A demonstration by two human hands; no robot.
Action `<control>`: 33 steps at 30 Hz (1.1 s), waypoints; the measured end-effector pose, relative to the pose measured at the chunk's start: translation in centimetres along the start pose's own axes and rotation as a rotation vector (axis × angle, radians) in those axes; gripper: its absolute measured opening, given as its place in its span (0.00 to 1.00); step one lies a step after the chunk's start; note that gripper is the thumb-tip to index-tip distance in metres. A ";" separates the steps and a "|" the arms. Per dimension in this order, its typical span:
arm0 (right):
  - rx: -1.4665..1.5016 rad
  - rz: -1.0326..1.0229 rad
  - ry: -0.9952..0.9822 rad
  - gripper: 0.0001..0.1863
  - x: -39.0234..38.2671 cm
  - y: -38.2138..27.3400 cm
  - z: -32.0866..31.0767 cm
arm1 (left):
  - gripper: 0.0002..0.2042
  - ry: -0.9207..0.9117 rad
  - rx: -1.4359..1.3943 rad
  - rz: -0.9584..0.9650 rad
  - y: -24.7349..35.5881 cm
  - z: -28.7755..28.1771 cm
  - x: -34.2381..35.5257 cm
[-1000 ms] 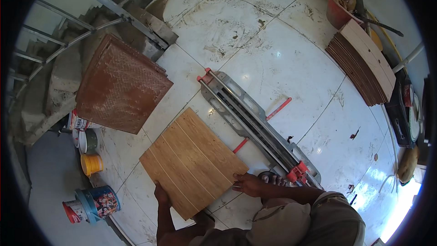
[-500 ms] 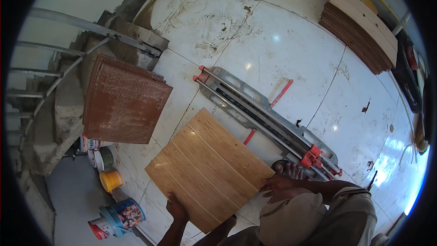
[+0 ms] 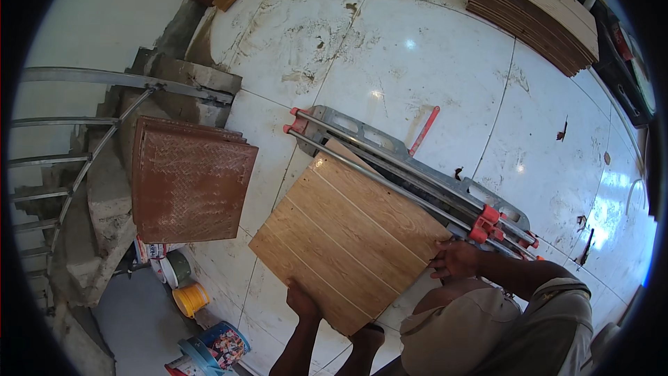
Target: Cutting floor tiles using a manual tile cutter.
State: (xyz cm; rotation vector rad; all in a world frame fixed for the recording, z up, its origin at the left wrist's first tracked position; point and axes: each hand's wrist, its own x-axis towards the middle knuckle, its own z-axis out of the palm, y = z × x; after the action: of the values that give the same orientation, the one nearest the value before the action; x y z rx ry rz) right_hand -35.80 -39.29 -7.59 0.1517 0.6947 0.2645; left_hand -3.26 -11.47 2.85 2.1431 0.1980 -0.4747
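My left hand (image 3: 304, 301) grips the lower-left edge of a wood-look square tile (image 3: 344, 230), its fingertips partly hidden by the tile. My right hand (image 3: 451, 259) holds the tile's right corner, fingers curled at the edge. The tile's far edge now reaches under the nearer steel rail of a long tile cutter (image 3: 362, 132), which lies diagonally on the floor with red end blocks and a red side arm (image 3: 424, 130). My bent knee (image 3: 456, 320) is just beside my right hand.
A stack of brown tiles (image 3: 188, 188) leans at the left by concrete steps with a metal railing (image 3: 69, 122). Several buckets, including a yellow one (image 3: 189, 299), stand at lower left. More stacked tiles (image 3: 529, 17) and clutter lie along the right wall of the dirty white-tiled floor (image 3: 536, 139).
Both my hands have pushed the wood-look tile forward and right, its far edge sliding in under the cutter's rail. The camera view has turned and shifted.
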 end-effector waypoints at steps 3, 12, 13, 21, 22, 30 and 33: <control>-0.010 -0.083 0.013 0.15 -0.4 -0.5 0.2 | 0.35 0.012 0.040 -0.007 0.0 1.8 0.2; -0.042 -0.252 0.212 0.13 -0.6 0.5 0.8 | 0.36 -0.081 -0.373 -0.149 -4.1 4.1 0.5; 0.007 -0.301 0.186 0.15 -0.4 1.1 0.1 | 0.36 -0.072 -0.389 -0.152 -4.7 4.4 0.7; -0.070 -0.338 0.205 0.17 -2.6 1.2 -1.3 | 0.35 -0.072 -0.507 -0.251 -6.8 8.1 -1.2; -0.085 -0.319 0.224 0.17 -3.2 1.0 -0.3 | 0.35 -0.066 -0.513 -0.261 -6.9 8.3 -1.4; -0.978 -0.463 0.371 0.13 -10.4 -5.2 11.1 | 0.38 -0.086 -0.477 -0.304 -6.7 9.6 -1.5; -1.071 -1.014 0.637 0.14 -9.8 -10.7 11.9 | 0.38 -0.068 -0.391 -0.346 -4.5 11.3 -1.5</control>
State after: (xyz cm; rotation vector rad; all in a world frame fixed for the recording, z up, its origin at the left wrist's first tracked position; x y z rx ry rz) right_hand -33.32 -52.93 5.06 -1.3337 1.0754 -0.3386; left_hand -9.03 -18.03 -5.78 1.7112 0.5801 -0.6477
